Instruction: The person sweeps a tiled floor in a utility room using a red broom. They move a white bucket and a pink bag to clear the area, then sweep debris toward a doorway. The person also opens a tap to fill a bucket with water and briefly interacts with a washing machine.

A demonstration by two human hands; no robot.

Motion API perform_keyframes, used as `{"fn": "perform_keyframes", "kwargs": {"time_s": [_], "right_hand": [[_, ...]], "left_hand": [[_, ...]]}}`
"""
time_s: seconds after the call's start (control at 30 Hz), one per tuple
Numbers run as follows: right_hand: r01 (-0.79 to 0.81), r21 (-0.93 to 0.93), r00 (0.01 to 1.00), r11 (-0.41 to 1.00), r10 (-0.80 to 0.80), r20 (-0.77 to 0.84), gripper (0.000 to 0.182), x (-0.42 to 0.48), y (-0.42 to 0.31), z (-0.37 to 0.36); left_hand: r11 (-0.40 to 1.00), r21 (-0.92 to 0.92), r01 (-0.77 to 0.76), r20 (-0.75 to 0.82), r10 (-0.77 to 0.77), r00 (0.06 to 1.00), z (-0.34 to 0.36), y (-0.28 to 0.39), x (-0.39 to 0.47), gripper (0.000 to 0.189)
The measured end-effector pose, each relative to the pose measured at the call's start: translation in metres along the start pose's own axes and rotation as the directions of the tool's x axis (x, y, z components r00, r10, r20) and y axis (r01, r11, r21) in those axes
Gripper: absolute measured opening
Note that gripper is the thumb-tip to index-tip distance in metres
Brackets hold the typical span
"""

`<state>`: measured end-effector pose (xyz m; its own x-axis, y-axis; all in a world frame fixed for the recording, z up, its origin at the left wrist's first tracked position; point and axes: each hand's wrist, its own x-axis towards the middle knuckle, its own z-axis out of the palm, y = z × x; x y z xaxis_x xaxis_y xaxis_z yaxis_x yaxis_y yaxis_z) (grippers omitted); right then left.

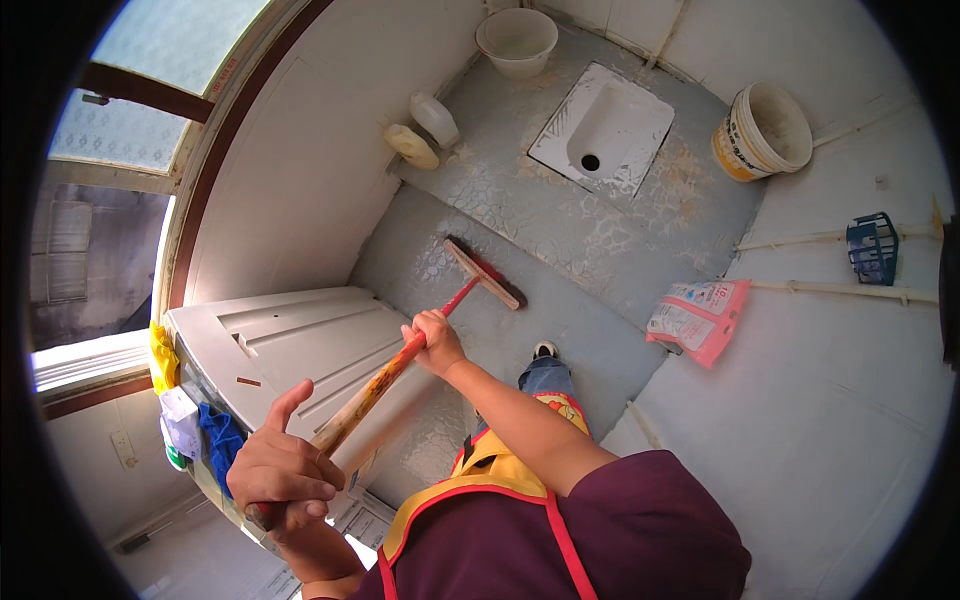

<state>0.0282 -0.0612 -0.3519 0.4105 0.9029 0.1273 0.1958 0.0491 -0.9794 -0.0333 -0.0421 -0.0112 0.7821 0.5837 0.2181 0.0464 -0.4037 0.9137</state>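
Observation:
A long-handled floor brush has a worn, red-and-bare-wood handle (371,386) running from lower left up to its wide head (482,273), which rests on the wet grey floor (585,315). My left hand (281,465) is wrapped around the handle's top end, with one finger pointing up. Further down the handle, my right hand (435,343) grips the red part. The bristles are hard to make out from above. Beyond the brush head, a white squat toilet pan (600,127) is set in a raised floor section.
A whitish basin (517,41) and two plastic jugs (424,133) stand along the left wall. At right are a bucket (761,131), a pink bag (699,319) and a blue basket (872,249). A white panelled appliance or cabinet (300,345) borders the left; cloths (217,442) lie on it.

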Motion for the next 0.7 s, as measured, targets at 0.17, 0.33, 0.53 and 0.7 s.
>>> {"fn": "perform_keyframes", "kwargs": {"time_s": [0.17,0.33,0.53,0.7], "right_hand": [[-0.058,0.132,0.995,0.99,0.046,0.089,0.027,-0.034,0.016,0.04],[-0.069,0.236,0.968,0.969,0.009,0.249,0.028,-0.039,0.014,0.044],[0.099,-0.003,0.881,0.995,-0.086,0.466,0.027,0.013,-0.09,-0.039],[0.145,-0.21,0.848,0.967,-0.012,0.529,0.02,0.06,-0.095,-0.056]], "left_hand": [[0.988,0.108,0.109,0.047,-0.115,0.992,0.006,-0.007,0.01,0.02],[0.981,0.15,0.122,0.106,-0.138,0.985,0.024,0.0,0.026,0.017],[0.957,0.188,-0.221,-0.139,0.249,0.958,-0.029,0.081,-0.035,0.021],[0.954,0.238,-0.181,-0.37,0.262,0.892,-0.016,0.069,-0.043,0.015]]}}
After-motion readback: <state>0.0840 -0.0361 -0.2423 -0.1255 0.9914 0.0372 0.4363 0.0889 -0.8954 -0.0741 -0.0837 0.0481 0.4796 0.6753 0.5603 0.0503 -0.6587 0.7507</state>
